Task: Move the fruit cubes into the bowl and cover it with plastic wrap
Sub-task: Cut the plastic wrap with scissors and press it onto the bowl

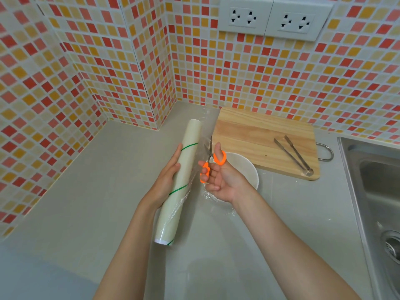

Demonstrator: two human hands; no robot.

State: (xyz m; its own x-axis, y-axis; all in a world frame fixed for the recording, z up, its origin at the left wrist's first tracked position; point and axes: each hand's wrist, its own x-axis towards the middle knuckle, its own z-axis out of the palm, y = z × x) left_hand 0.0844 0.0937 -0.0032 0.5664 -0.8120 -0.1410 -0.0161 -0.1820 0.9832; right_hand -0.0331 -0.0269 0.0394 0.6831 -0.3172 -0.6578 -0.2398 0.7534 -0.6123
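Observation:
My left hand (167,180) grips a long roll of plastic wrap (183,174), held tilted above the counter. A clear sheet of wrap (203,144) stretches from the roll toward the right. My right hand (223,180) holds orange-handled scissors (213,164), thumb through one loop, with the blades at the stretched film. A white bowl (251,172) sits on the counter behind my right hand, mostly hidden by it; its contents cannot be seen. Crumpled film (211,197) lies at the bowl's near side.
A wooden cutting board (255,135) lies behind the bowl with metal tongs (294,154) on its right part. A steel sink (376,180) is at the right edge. Tiled walls enclose the grey counter (97,180) at back and left.

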